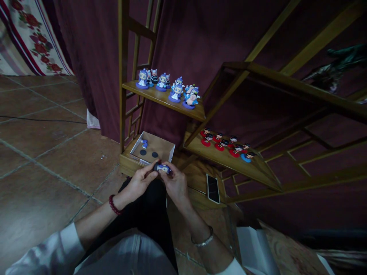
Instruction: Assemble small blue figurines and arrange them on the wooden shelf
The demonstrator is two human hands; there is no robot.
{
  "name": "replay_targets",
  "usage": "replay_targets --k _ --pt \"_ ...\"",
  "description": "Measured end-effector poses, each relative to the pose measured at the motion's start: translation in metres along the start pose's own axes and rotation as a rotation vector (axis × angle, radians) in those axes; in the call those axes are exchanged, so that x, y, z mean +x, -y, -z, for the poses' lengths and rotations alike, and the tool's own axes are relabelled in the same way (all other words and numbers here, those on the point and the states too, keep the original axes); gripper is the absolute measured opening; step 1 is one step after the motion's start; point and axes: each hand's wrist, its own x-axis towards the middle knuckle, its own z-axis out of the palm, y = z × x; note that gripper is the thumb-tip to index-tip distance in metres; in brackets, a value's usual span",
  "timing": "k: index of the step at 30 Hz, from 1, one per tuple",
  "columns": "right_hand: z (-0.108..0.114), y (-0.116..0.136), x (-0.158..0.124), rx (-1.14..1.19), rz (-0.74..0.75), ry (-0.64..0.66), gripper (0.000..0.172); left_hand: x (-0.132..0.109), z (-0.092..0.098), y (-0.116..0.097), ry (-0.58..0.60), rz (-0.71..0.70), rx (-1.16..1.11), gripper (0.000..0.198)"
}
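A small purple-and-white figurine (164, 168) lies sideways between my two hands, above my lap. My right hand (177, 185) is closed around its head end. At its other end, the fingers of my left hand (143, 179) pinch a dark round base (156, 166); whether base and figurine are joined I cannot tell. Just beyond my hands stands a shallow cardboard box (169, 152). Inside it are another blue-and-white figurine (144, 144) and two dark discs, one on the left (143, 152) and one on the right (155, 154).
Several purple-based figurines (175, 93) stand on the upper wooden shelf (160, 100). Several red-based figurines (221, 145) and a blue-based one (247, 157) occupy the lower shelf (258, 172). A phone (213, 188) lies at the right. Dark red curtain (94, 68) hangs behind the frame.
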Motion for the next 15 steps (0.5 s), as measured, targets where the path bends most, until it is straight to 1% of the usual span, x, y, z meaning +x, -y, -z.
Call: replay_targets --k 2,5,8,12,15 --pt "0.003 0.006 0.003 -0.063 0.061 -0.004 0.019 0.000 -0.007 0.002 -0.061 0.005 -0.179 0.042" --pt "0.006 0.015 0.005 -0.199 0.172 0.031 0.021 -0.002 -0.017 0.003 -0.102 0.082 -0.503 0.033" --pt "0.007 0.022 0.007 -0.305 0.210 0.066 0.022 -0.002 -0.022 -0.002 -0.165 0.154 -0.727 0.023" --pt "0.008 0.026 0.011 -0.312 0.217 0.082 0.024 0.000 -0.025 -0.010 -0.211 0.214 -0.897 0.026" --pt "0.009 0.027 0.015 -0.274 0.205 0.090 0.025 0.003 -0.025 -0.015 -0.266 0.250 -0.932 0.024"
